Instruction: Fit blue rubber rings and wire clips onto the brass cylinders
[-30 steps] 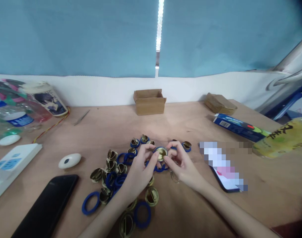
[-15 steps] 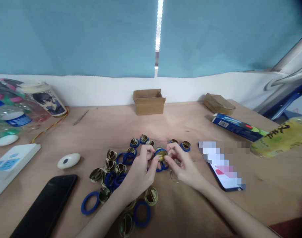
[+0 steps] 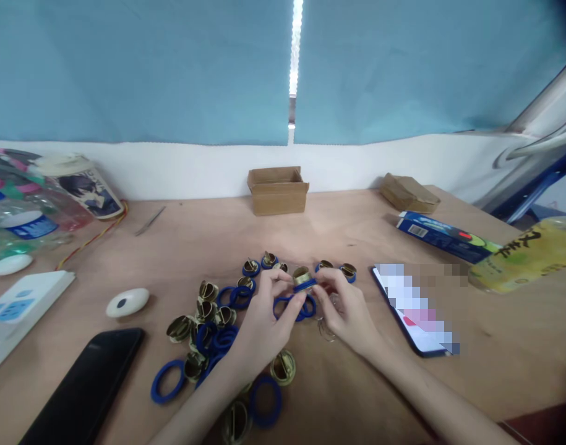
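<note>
A brass-coloured metal fitting (image 3: pixel 302 275) with a blue ring (image 3: pixel 305 285) round its lower edge is pinched between my two hands, above the table. My left hand (image 3: pixel 272 309) grips its left side with thumb and fingers. On the right side, the fingers of my right hand (image 3: pixel 341 303) close on the blue ring. Beneath the hands lie loose blue rings (image 3: pixel 308 307) and thin wire rings (image 3: pixel 328 330). Left of my left hand is a pile of brass fittings (image 3: pixel 206 312) mixed with more blue rings. Several fittings with blue rings on, one being a fitting (image 3: pixel 347 272), stand behind.
An open cardboard box (image 3: pixel 279 201) stands at the back. On the right are a lit phone (image 3: pixel 412 315), a blue carton (image 3: pixel 443 235) and a yellow packet (image 3: pixel 528 256). A dark phone (image 3: pixel 85 383), white oval case (image 3: pixel 128 303), power strip (image 3: pixel 23 309) and bottles (image 3: pixel 30 225) lie left.
The fitting in my hands has been tilted: its open brass end now points up and the blue ring sits lower. The hands stay in nearly the same place.
</note>
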Available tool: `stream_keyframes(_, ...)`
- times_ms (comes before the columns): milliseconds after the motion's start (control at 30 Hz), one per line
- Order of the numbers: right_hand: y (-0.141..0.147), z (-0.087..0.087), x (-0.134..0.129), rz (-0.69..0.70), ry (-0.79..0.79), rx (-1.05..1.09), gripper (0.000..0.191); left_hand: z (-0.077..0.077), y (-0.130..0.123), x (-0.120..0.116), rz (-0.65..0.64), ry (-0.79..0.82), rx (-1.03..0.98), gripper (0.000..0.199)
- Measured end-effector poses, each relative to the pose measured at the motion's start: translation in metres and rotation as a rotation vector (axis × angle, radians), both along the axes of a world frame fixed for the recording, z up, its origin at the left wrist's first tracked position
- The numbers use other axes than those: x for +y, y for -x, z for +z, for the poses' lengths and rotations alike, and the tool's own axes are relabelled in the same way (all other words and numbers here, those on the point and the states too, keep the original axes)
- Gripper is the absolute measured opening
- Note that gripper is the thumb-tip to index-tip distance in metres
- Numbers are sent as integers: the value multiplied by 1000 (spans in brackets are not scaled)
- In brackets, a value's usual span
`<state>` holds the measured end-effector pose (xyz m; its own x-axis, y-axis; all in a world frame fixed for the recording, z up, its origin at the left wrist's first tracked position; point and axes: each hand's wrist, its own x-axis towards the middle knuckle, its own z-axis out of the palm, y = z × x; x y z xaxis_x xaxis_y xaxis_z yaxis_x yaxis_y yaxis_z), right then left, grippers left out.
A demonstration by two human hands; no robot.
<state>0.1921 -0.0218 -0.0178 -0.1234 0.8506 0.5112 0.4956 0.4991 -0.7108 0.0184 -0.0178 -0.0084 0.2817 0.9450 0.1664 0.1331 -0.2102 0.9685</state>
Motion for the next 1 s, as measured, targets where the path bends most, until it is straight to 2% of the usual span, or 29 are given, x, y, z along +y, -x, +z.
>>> stream_keyframes(133, -2, 1, 0, -27, -113, -61, 15, 1, -1, -1, -18, 52, -63, 33)
stream_keyframes(300, -4, 2, 0, 16, -203, -107, 20, 2, 0, -2, -55, 37, 35, 39)
stream_keyframes(433, -4, 3, -2, 69, -204, -121, 24, 2, 0, -3, -81, 28, 108, 44)
stream_keyframes(567, -8, 7, -2, 60, -67, -108, 22, 2, 2, 0, -74, -16, 32, 34)
stream_keyframes(700, -21, 15, 5, -48, 83, -160, 12, 1, 4, 7, 24, 12, -114, 42)
stream_keyframes(800, -35, 18, 11, -68, 224, -250, 12, 0, 6, 12, 81, 8, -151, 44)
stream_keyframes(933, -48, 17, 15, 98, 446, -377, 8, -2, 6, 12, 121, -15, -107, 43)
stream_keyframes(1000, -51, 16, 15, 163, 534, -445, 16, -3, 6, 11, 132, -35, -69, 42)
